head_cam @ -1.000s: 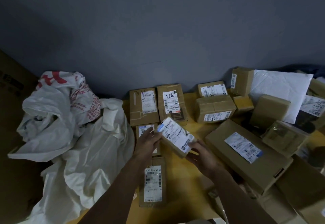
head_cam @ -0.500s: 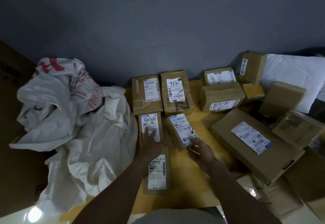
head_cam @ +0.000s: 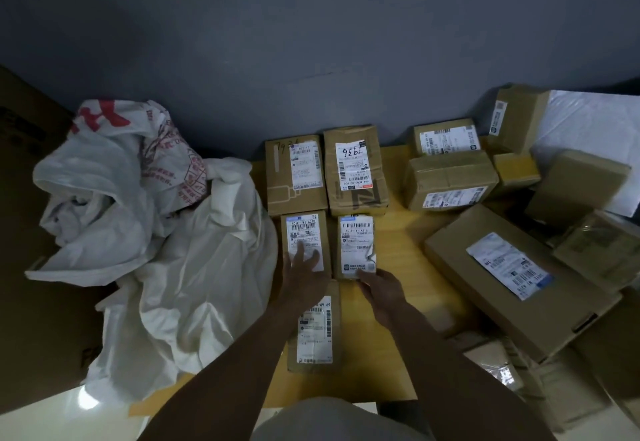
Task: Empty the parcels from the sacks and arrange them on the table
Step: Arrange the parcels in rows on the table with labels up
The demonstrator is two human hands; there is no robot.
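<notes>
A small labelled parcel (head_cam: 356,243) lies flat on the wooden table (head_cam: 408,260), squared up beside a similar small parcel (head_cam: 304,233). My right hand (head_cam: 379,290) touches the near end of the first parcel with its fingertips. My left hand (head_cam: 304,274) rests flat with straight fingers on the second parcel. Behind them two larger brown boxes (head_cam: 296,174) (head_cam: 356,170) stand side by side. Another labelled parcel (head_cam: 313,333) lies nearer me, partly under my left forearm. A crumpled white sack (head_cam: 166,233) with red print lies at the table's left.
Several brown boxes crowd the right side, among them a long flat box (head_cam: 512,274) and a taped box (head_cam: 450,181). A white padded mailer (head_cam: 595,129) leans at the far right. A grey wall rises behind the table. A dark carton (head_cam: 20,150) stands left of the sack.
The small parcel, held up in both hands a second ago, has been lowered onto the table and straightened beside its neighbour. My left hand moved onto the neighbouring parcel.
</notes>
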